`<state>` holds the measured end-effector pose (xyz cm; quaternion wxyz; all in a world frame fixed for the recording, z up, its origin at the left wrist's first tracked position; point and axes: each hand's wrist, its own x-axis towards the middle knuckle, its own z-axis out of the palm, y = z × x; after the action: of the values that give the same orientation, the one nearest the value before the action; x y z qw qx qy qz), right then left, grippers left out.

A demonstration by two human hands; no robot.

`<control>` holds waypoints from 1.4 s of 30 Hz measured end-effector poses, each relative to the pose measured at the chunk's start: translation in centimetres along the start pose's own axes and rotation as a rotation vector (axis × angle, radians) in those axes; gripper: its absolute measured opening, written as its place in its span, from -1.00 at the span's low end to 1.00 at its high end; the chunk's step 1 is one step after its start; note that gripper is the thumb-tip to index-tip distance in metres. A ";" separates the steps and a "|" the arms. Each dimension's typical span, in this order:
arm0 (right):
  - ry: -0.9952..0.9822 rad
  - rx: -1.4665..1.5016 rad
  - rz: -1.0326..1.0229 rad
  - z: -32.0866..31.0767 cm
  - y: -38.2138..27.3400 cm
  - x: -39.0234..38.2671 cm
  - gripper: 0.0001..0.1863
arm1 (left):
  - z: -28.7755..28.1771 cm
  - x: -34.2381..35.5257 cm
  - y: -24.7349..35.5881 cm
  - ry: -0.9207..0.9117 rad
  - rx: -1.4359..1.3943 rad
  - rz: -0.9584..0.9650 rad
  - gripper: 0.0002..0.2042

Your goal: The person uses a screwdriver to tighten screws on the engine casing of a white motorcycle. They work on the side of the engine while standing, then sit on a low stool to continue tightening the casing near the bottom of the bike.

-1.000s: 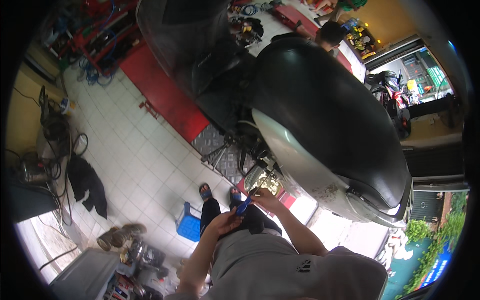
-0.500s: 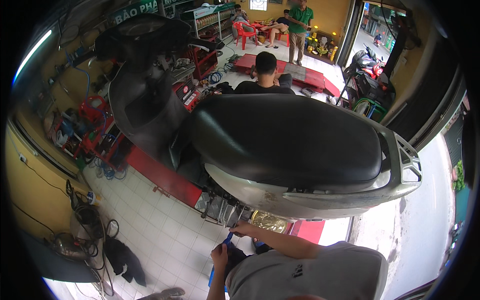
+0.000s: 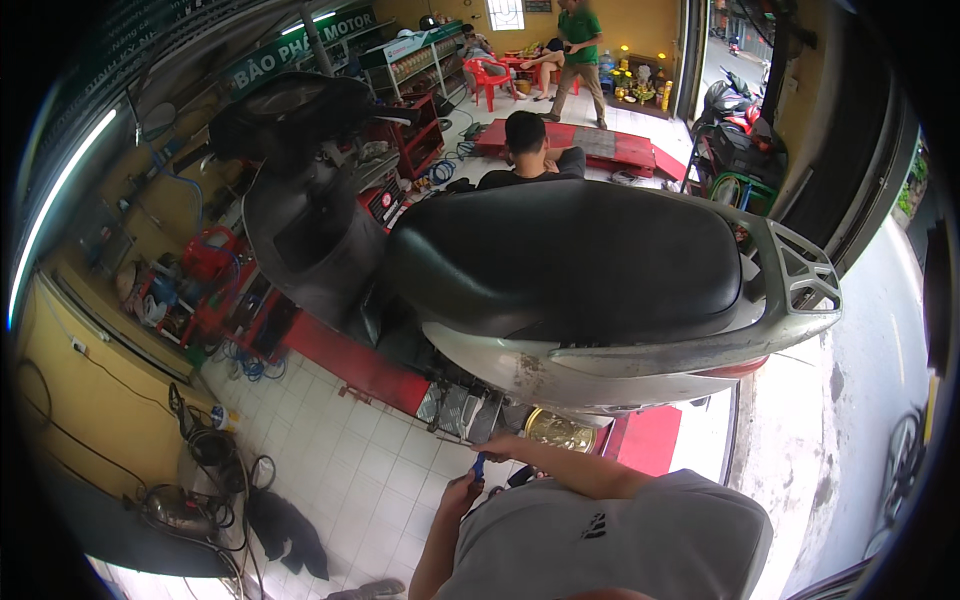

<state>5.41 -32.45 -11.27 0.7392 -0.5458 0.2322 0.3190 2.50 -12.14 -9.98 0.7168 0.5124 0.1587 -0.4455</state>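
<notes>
Tilting the view up since a second ago, taking in more of the room and a person in green, now striding rather than standing beyond the scooter. Gripping the lower end of the blue tool handle in the left hand, curling fingers round it. Holding the right hand at the upper end, half folded, close to the scooter's lower side and the round gold object; being unable to tell gripping from merely touching at that end. Keeping the handle between both hands, just as before, so leaving the work centred on the same low spot
</notes>
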 end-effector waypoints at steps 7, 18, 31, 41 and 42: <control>-0.016 0.108 -0.089 -0.5 1.8 2.1 -0.77 | 3.1 -2.5 3.3 0.242 1.116 0.681 -0.70; -0.010 0.110 -0.120 0.8 -1.0 -1.4 -0.85 | -2.2 2.4 1.8 -0.215 -0.251 -0.176 -0.72; 0.125 0.120 -0.177 1.6 -0.9 -2.2 -0.81 | 1.7 -2.2 3.1 0.170 0.320 0.139 -0.65; 0.120 0.187 -0.140 0.5 -1.3 -4.1 -0.79 | 1.0 -0.2 0.3 -0.073 -0.037 0.197 -0.79; 0.133 0.096 -0.091 0.7 -1.6 -4.2 -0.80 | 1.2 -0.4 0.0 -0.002 0.104 0.275 -0.77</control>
<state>3.67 -33.06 -7.06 0.7612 -0.5397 0.2708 0.2367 2.06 -13.00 -9.19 0.7436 0.5656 0.0628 -0.3510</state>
